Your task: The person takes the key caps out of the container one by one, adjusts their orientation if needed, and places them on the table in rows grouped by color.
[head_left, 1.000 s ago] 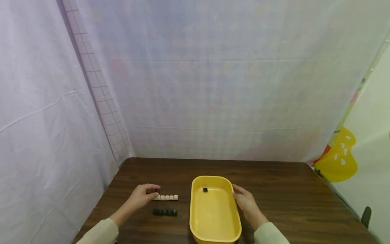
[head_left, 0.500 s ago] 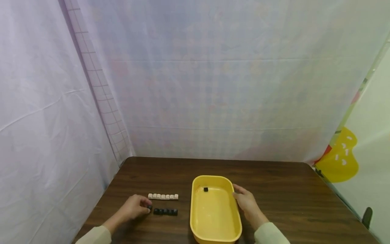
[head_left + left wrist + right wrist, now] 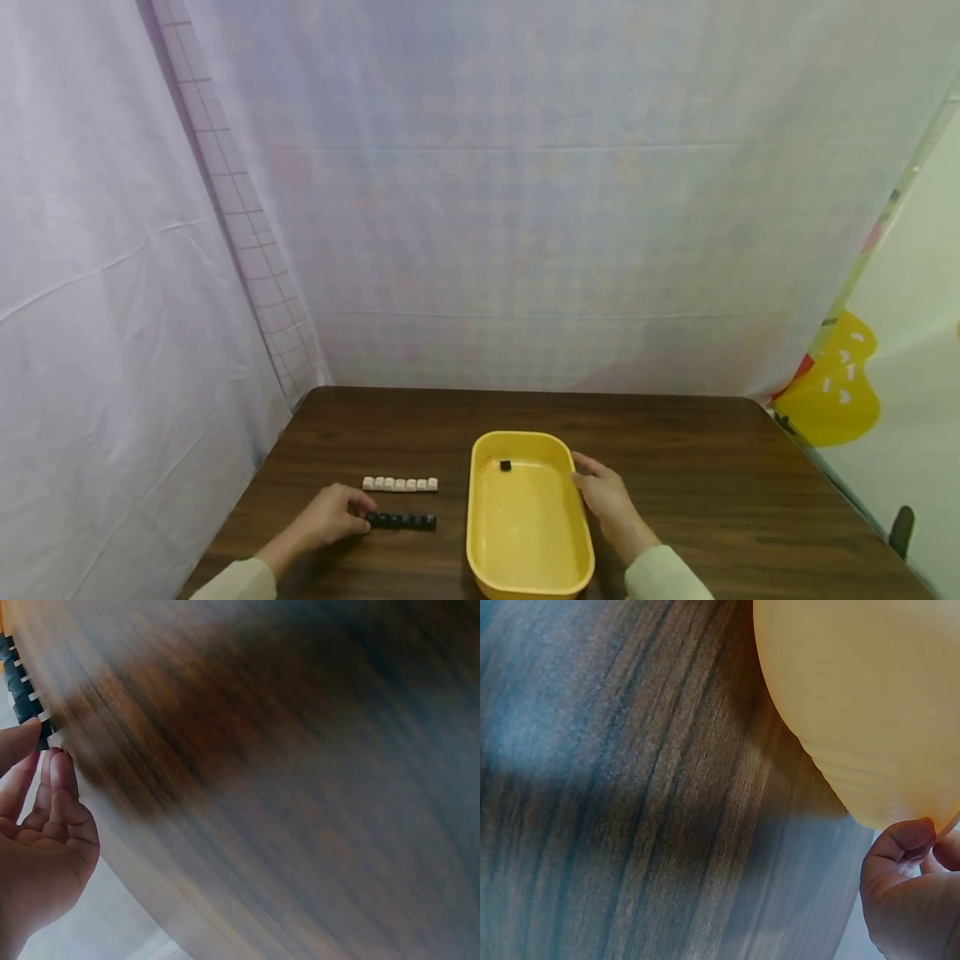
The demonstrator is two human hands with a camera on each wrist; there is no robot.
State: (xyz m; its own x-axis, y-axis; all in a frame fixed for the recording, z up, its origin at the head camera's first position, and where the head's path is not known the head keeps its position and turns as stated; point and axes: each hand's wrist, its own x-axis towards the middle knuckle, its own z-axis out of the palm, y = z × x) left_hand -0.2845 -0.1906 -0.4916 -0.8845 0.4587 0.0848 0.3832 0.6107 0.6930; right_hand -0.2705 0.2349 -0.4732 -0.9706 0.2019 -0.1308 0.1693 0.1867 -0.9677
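Note:
In the head view a row of black keycaps (image 3: 408, 522) lies on the table, left of a yellow plastic tub (image 3: 582, 533). My left hand (image 3: 327, 514) pinches the keycap (image 3: 45, 738) at the row's left end between thumb and fingers; it lines up with the others. Just beyond runs a parallel row of white keycaps (image 3: 400, 484). With thumb and fingers, my right hand (image 3: 609, 502) grips the tub's right rim. One black keycap (image 3: 506, 466) sits inside the tub near its far end.
The dark wood-grain table (image 3: 697, 467) extends around the tub and both rows. A pale curtain (image 3: 525, 250) hangs behind its far edge, and white cloth (image 3: 135, 333) hangs on the left.
My left hand has come from the white row's left end down to the black row, bringing a black keycap to that row's left end. The right hand stays on the tub.

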